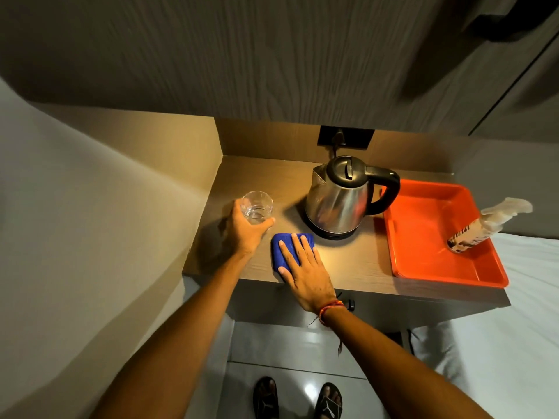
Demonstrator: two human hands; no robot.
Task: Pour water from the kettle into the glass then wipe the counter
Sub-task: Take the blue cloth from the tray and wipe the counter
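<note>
One shiny steel kettle with a black lid and a black curved handle is seen on its round black base, far back in the middle of the brown wooden desk. Its handle is turned to the right and its spout to the left. A black cord runs from behind it up to a dark wall plate.

One small clear round glass is found on the left part of the desk, well apart from the kettle. A little water is seen at its bottom. The glass is held by the left hand, with the grip closed around its near side.

One folded blue cloth lies on the desk near the front edge, just beside the kettle's base and to the right of the glass. It is pressed flat by the right hand, with the fingers spread open on top and nothing gripped. A red thread band is worn on the right wrist.

One orange plastic tray is set at the right of the desk, close to the kettle's handle. One spray bottle is leaned inside it, tilted over the right rim.

Two black sandals are seen on the shiny floor below.
</note>
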